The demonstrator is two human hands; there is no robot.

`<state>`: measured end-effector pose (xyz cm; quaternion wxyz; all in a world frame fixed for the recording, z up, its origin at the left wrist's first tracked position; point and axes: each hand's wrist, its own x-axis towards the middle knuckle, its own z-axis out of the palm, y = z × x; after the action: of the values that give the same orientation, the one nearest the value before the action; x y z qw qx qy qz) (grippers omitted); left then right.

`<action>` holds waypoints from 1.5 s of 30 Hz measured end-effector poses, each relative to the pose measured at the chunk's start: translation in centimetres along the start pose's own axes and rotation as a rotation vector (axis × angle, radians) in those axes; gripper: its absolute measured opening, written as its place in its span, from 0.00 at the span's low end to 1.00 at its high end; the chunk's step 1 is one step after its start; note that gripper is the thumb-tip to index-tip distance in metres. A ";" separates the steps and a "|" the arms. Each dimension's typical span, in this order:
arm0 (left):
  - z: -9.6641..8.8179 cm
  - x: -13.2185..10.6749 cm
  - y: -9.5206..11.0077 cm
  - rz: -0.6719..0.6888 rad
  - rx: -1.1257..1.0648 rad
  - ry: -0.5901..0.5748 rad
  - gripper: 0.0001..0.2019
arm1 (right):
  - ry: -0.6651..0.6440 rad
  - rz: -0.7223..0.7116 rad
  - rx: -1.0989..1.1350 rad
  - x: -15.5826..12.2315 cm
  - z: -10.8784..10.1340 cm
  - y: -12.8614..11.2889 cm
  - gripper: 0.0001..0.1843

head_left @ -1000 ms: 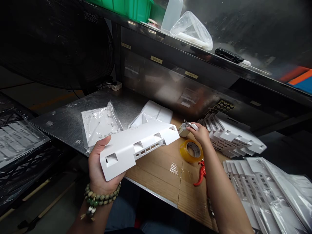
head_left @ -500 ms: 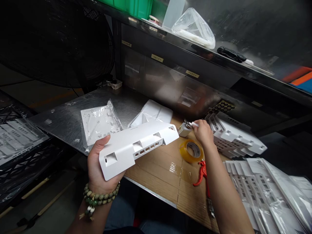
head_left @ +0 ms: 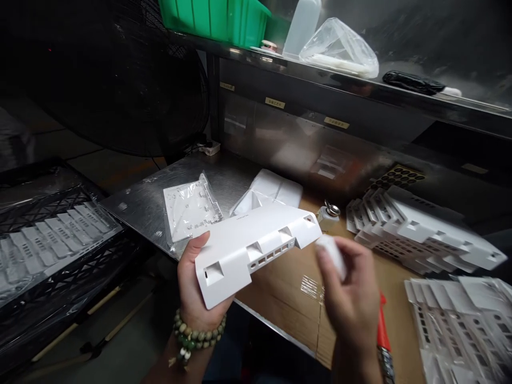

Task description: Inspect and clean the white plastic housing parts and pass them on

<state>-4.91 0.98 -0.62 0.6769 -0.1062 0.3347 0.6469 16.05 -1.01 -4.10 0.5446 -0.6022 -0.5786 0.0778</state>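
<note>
My left hand (head_left: 204,293), with a beaded bracelet at the wrist, grips a white plastic housing (head_left: 256,240) by its near left end. Its edge with a row of port cutouts faces me, tilted. Close to the housing's right end, my right hand (head_left: 352,293) is closed on a small white wad (head_left: 333,256), which looks like cloth or paper and is slightly blurred. Behind that hand stands a small white bottle (head_left: 328,217) with a metal top. A red-handled tool (head_left: 383,325) lies partly hidden by my right forearm.
A bagged white panel (head_left: 190,208) and a stack of white sheets (head_left: 280,186) lie on the metal table. Stacked housings (head_left: 436,224) and bagged ones (head_left: 460,314) are at right. A black crate (head_left: 60,256) of parts is at left. The shelf carries a green bin (head_left: 216,21).
My right hand has come away from the bottle toward the housing, carrying the white wad. My left hand still holds the housing. The view has shifted left, and the tape roll is now hidden.
</note>
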 end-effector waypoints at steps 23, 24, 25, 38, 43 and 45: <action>-0.2 -3.3 -2.8 -0.002 0.077 -0.002 0.17 | 0.109 -0.150 0.158 -7.0 2.9 -7.0 0.16; -0.3 -3.3 -2.7 -0.001 0.076 -0.001 0.17 | 0.110 -0.155 0.152 -6.9 2.9 -7.0 0.16; -0.3 -3.3 -2.7 0.000 0.075 0.011 0.17 | 0.111 -0.153 0.149 -6.9 2.8 -7.0 0.16; 0.1 -3.6 -3.2 -0.019 0.039 0.001 0.15 | 0.127 -0.190 0.130 -6.6 2.5 -7.1 0.13; 0.0 -3.4 -3.1 -0.003 0.025 0.019 0.14 | 0.127 -0.187 0.118 -6.6 2.5 -6.8 0.13; 0.0 -3.3 -3.1 -0.018 0.037 0.014 0.14 | 0.123 -0.211 0.114 -6.6 2.5 -6.8 0.12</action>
<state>-1.79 -2.13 0.42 0.6823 -0.1012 0.3505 0.6336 8.01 -6.53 -3.53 0.6174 -0.5098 -0.5989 0.0158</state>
